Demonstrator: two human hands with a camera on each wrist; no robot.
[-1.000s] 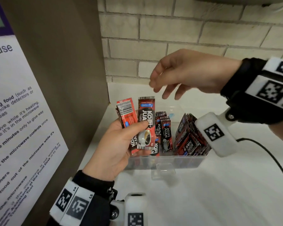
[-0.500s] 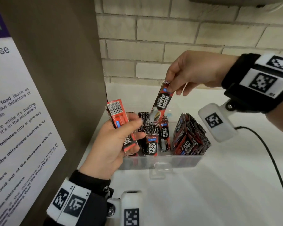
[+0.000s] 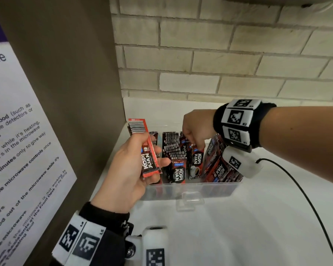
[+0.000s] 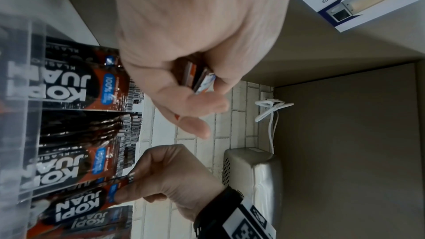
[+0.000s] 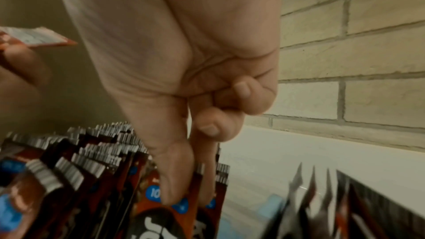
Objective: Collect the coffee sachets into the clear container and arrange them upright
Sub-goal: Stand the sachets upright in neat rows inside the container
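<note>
At nine o'clock, left hand (image 3: 127,175) clamped on a few sachets (image 3: 146,150), held upright just left of the container (image 3: 190,191). At centre, standing packs (image 3: 173,148) in rows inside. At two o'clock, right hand (image 3: 197,127) pinching one sachet (image 3: 197,162), lowered upright among them.

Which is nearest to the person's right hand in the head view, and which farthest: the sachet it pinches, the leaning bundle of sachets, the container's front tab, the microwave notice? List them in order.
1. The sachet, pinched by the right hand, inside the clear container.
2. The leaning bundle, just right of it.
3. The front tab, on the container's near wall.
4. The microwave notice, far left.
</note>
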